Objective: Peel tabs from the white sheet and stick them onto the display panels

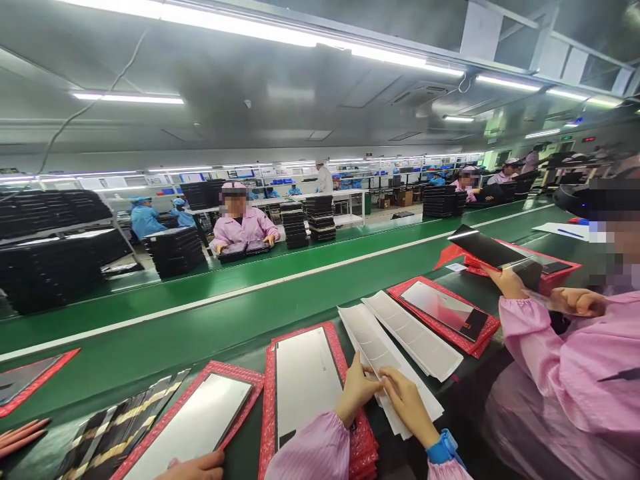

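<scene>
My left hand and my right hand meet over a stack of white label sheets. Both are closed, thumbs and fingertips pinched together and almost touching; whatever is between them is too small to make out. A blue band circles my right wrist. Left of my hands lies a flat panel with a silvery face, on a pile of red bubble-wrap sheets; my left sleeve covers its lower part. A second stack of label sheets lies just to the right.
Another silvery panel on red bubble wrap lies beyond the sheets. At right a co-worker in pink holds a dark panel. At lower left another person's hand touches a panel, near dark strips. A green conveyor belt runs across.
</scene>
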### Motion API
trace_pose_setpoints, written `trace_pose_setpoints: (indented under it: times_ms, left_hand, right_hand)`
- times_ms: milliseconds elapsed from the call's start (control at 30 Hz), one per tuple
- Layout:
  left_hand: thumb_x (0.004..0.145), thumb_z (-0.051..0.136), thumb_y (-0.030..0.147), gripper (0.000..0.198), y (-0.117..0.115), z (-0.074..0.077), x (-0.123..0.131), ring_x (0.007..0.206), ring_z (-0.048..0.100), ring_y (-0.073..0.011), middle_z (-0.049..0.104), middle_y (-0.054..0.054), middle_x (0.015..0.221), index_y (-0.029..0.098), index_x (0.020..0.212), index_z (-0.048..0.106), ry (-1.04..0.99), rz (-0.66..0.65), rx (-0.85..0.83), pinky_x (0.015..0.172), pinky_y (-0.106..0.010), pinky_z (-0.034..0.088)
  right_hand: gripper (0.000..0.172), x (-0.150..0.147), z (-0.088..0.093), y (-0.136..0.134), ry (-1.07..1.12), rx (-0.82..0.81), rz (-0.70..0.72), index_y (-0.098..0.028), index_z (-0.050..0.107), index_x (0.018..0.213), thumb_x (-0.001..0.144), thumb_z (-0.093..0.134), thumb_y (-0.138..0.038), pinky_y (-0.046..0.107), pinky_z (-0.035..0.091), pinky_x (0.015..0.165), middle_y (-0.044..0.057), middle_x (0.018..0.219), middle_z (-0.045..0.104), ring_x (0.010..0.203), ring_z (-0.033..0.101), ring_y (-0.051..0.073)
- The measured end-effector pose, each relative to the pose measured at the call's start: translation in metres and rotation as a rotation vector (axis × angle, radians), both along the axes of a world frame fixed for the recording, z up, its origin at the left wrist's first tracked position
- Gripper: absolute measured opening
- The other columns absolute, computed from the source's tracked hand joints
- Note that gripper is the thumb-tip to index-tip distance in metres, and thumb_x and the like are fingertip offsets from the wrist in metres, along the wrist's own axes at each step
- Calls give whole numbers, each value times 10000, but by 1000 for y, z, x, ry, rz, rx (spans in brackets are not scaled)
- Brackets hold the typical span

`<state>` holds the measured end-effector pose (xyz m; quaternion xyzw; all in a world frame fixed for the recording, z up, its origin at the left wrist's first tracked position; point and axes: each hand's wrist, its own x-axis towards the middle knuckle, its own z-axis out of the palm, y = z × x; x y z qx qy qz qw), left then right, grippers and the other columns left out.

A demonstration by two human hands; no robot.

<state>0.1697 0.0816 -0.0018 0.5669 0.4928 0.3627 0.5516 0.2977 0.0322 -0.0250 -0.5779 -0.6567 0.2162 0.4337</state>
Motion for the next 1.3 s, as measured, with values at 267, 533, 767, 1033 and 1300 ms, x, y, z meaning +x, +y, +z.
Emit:
trace_pose_setpoints:
  times_ms: [267, 533, 767, 1033, 1300]
  left_hand:
    - [439, 713, 70, 565, -2, -17, 6, 546, 606, -150, 617, 20, 623, 125, 950, 478, -168, 27, -104, 534, -242, 463]
    - [442, 733, 103, 400, -5, -13, 6, 559, 596, -143, 644, -21, 631, 139, 776, 517, -234, 55, -124, 528, -231, 437]
    - [471, 629, 46, 323, -3, -7, 6, 440, 496, -82, 574, 34, 534, 143, 764, 531, -250, 53, -176, 449, -199, 361]
    - [507, 580, 36, 334, -5, -3, 6, 487, 514, -80, 542, 37, 596, 141, 821, 541, -204, 36, -160, 453, -186, 363]
    - [573, 457, -20, 581, -29, 13, 1, 520, 510, -46, 524, 13, 852, 195, 1108, 526, 79, 101, 227, 542, -186, 425]
  right_hand:
    - [354, 1, 9, 2, 97, -27, -47, -183, 656, 919, 815, 452, -454, 305, 466, 820, 67, 962, 663, 909, 609, 213]
    - [364, -4, 18, 0, 114, -25, -80, -213, 699, 874, 808, 447, -468, 310, 468, 759, 63, 899, 686, 841, 627, 231]
    - [366, 3, 20, 10, 126, -67, -12, -207, 713, 844, 796, 458, -466, 289, 487, 654, 68, 862, 694, 804, 637, 232]
    - [367, 13, 25, 16, 132, -99, 26, -174, 709, 765, 769, 492, -469, 292, 478, 710, 69, 804, 698, 772, 642, 221]
    - [296, 21, 31, 43, 27, -139, 76, -144, 647, 634, 726, 532, -401, 239, 457, 633, 35, 652, 667, 648, 614, 161]
